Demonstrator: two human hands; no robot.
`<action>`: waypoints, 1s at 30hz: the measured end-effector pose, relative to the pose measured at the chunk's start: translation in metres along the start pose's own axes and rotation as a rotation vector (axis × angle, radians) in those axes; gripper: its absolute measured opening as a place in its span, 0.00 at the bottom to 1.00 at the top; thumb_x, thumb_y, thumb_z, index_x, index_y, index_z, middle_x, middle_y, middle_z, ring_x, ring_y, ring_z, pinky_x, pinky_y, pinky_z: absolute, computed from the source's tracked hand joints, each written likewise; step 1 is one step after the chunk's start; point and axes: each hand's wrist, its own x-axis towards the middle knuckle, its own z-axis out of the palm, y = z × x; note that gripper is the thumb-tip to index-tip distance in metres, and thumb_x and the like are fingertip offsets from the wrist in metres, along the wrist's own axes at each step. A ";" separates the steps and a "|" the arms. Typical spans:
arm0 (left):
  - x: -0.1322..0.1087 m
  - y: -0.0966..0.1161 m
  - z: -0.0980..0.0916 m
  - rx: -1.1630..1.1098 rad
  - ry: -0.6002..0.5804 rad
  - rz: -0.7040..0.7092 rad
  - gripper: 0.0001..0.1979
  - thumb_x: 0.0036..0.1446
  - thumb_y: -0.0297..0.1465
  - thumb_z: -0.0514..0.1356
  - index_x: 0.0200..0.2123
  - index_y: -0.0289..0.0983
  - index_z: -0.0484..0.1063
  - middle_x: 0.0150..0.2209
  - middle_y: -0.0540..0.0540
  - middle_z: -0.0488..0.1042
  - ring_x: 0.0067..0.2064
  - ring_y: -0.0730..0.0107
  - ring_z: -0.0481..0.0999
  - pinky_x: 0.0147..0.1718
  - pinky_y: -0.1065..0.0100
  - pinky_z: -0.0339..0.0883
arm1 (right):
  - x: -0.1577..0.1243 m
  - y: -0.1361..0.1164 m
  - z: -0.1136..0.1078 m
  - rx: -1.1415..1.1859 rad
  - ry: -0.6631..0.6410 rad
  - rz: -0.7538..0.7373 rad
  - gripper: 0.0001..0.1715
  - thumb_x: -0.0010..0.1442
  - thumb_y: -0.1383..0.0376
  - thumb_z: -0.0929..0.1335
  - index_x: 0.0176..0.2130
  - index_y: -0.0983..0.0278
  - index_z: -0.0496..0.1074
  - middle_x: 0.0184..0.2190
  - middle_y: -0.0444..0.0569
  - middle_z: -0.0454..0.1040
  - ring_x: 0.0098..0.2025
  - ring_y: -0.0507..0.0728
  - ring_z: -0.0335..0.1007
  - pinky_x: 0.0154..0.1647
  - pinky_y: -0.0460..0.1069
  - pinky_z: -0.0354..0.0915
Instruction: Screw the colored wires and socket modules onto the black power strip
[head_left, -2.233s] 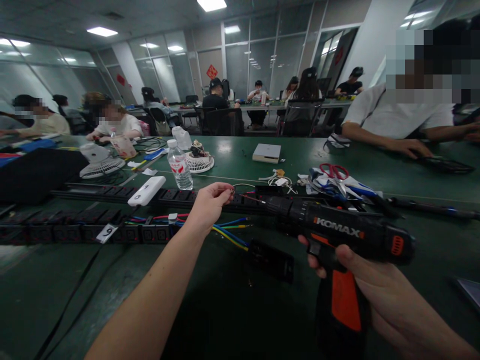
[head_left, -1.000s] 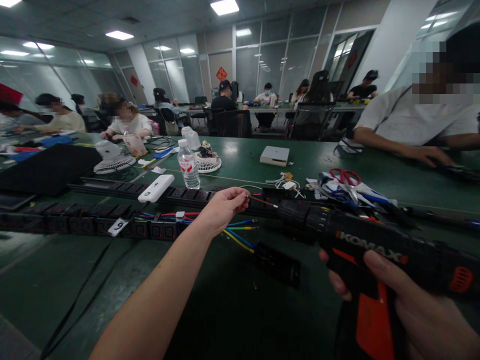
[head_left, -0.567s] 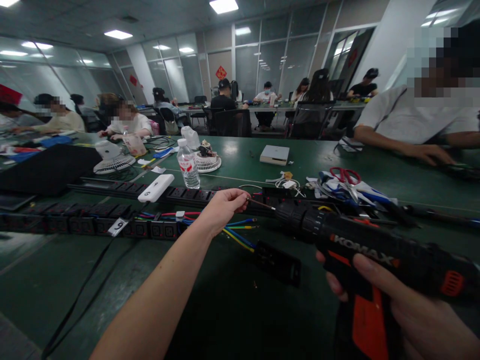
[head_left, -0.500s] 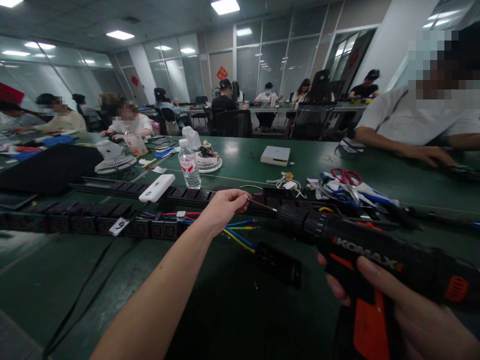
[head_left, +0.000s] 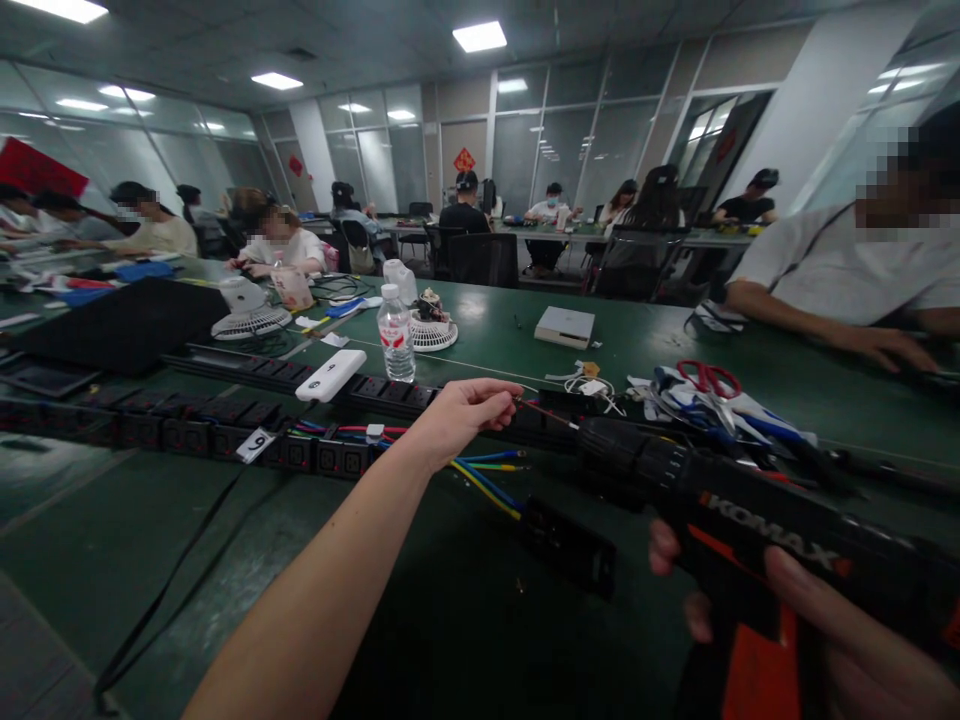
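Lettered "KOMAX" on the drill; numbered 6 or 9, orientation unclear, on white tag and white case.

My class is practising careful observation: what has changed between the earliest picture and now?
The drill, in the right hand, slants more: its rear sits lower, looks nearer the camera and reaches the picture's right edge. The view has shifted too, so benchtop things appear further right. Nothing was visibly taken or released: the left hand still pinches at the tip of the bit. The bottle stayed standing.
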 end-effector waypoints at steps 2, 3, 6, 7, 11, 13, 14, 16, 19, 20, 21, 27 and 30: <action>0.000 0.001 0.001 -0.010 -0.022 0.018 0.13 0.55 0.34 0.64 0.43 0.35 0.76 0.31 0.48 0.73 0.32 0.75 0.70 0.32 0.70 0.61 | 0.000 0.002 -0.003 0.044 -0.022 -0.008 0.23 0.55 0.47 0.68 0.45 0.57 0.73 0.38 0.57 0.75 0.24 0.64 0.72 0.19 0.53 0.67; -0.001 0.001 0.002 -0.023 -0.027 0.024 0.13 0.55 0.34 0.64 0.43 0.35 0.76 0.31 0.48 0.73 0.32 0.76 0.70 0.32 0.71 0.61 | -0.001 0.003 -0.005 0.061 -0.043 -0.013 0.22 0.55 0.47 0.68 0.45 0.56 0.73 0.37 0.57 0.76 0.23 0.63 0.71 0.18 0.53 0.67; -0.002 0.004 0.004 -0.057 -0.041 0.030 0.13 0.55 0.33 0.64 0.44 0.35 0.75 0.30 0.49 0.72 0.31 0.76 0.70 0.32 0.71 0.60 | -0.002 0.006 -0.008 0.087 -0.073 -0.035 0.23 0.55 0.49 0.69 0.46 0.56 0.72 0.36 0.57 0.76 0.22 0.63 0.71 0.18 0.53 0.67; -0.002 0.005 0.004 -0.060 -0.046 0.030 0.13 0.56 0.33 0.64 0.44 0.35 0.75 0.30 0.50 0.72 0.31 0.77 0.70 0.33 0.71 0.60 | -0.003 0.007 -0.009 0.095 -0.070 -0.037 0.23 0.55 0.49 0.69 0.48 0.56 0.71 0.36 0.57 0.76 0.22 0.63 0.71 0.18 0.53 0.67; -0.003 0.007 0.003 -0.057 -0.072 0.024 0.13 0.56 0.34 0.64 0.43 0.34 0.74 0.29 0.50 0.72 0.31 0.77 0.70 0.32 0.71 0.60 | -0.004 0.013 -0.016 0.124 -0.044 -0.001 0.25 0.56 0.49 0.67 0.50 0.55 0.70 0.38 0.58 0.75 0.22 0.64 0.71 0.18 0.54 0.67; -0.004 0.007 0.002 -0.061 -0.084 0.017 0.13 0.56 0.35 0.64 0.42 0.33 0.74 0.28 0.50 0.72 0.30 0.77 0.70 0.31 0.72 0.60 | -0.005 0.016 -0.019 0.104 -0.029 -0.007 0.26 0.56 0.48 0.67 0.50 0.57 0.70 0.39 0.59 0.74 0.22 0.64 0.70 0.18 0.55 0.67; -0.004 0.007 0.002 -0.064 -0.086 0.016 0.13 0.56 0.35 0.64 0.41 0.33 0.74 0.28 0.50 0.72 0.30 0.77 0.70 0.31 0.72 0.59 | -0.005 0.018 -0.020 0.085 -0.017 -0.020 0.27 0.56 0.47 0.67 0.50 0.58 0.70 0.39 0.60 0.74 0.23 0.65 0.70 0.19 0.56 0.68; -0.003 0.007 0.001 -0.070 -0.094 0.019 0.14 0.56 0.35 0.64 0.42 0.33 0.74 0.29 0.49 0.72 0.30 0.77 0.70 0.31 0.72 0.59 | -0.005 0.019 -0.021 0.066 0.010 -0.037 0.29 0.56 0.47 0.66 0.51 0.59 0.70 0.39 0.61 0.74 0.23 0.66 0.70 0.19 0.58 0.69; -0.003 0.006 0.000 -0.076 -0.096 0.015 0.14 0.55 0.35 0.65 0.43 0.34 0.73 0.29 0.49 0.72 0.30 0.77 0.70 0.30 0.72 0.58 | -0.006 0.019 -0.019 0.086 0.014 -0.020 0.27 0.56 0.48 0.67 0.51 0.58 0.70 0.40 0.60 0.74 0.25 0.67 0.71 0.19 0.59 0.69; -0.003 0.006 -0.001 -0.078 -0.097 0.010 0.14 0.55 0.35 0.65 0.43 0.34 0.73 0.29 0.49 0.73 0.30 0.77 0.70 0.30 0.72 0.58 | -0.007 0.019 -0.019 0.092 0.014 -0.012 0.27 0.56 0.48 0.66 0.51 0.57 0.70 0.40 0.60 0.74 0.25 0.67 0.71 0.20 0.59 0.69; -0.002 0.005 -0.001 -0.081 -0.099 0.006 0.14 0.55 0.35 0.65 0.42 0.34 0.73 0.29 0.49 0.73 0.30 0.77 0.70 0.30 0.72 0.58 | -0.008 0.019 -0.019 0.089 0.013 -0.005 0.27 0.56 0.48 0.66 0.51 0.57 0.70 0.40 0.59 0.74 0.25 0.67 0.70 0.20 0.59 0.70; -0.002 0.004 -0.004 -0.103 -0.102 -0.005 0.13 0.55 0.36 0.65 0.39 0.33 0.73 0.29 0.49 0.72 0.30 0.77 0.70 0.31 0.72 0.60 | -0.010 0.019 -0.019 0.078 0.037 0.010 0.29 0.54 0.47 0.67 0.51 0.57 0.71 0.40 0.60 0.74 0.23 0.66 0.70 0.20 0.59 0.69; -0.002 0.003 -0.003 -0.115 -0.098 -0.009 0.13 0.55 0.36 0.65 0.38 0.32 0.73 0.28 0.49 0.72 0.29 0.77 0.70 0.30 0.72 0.60 | -0.007 0.020 -0.018 0.100 0.041 0.028 0.30 0.52 0.47 0.69 0.50 0.58 0.71 0.39 0.61 0.74 0.23 0.66 0.70 0.20 0.58 0.69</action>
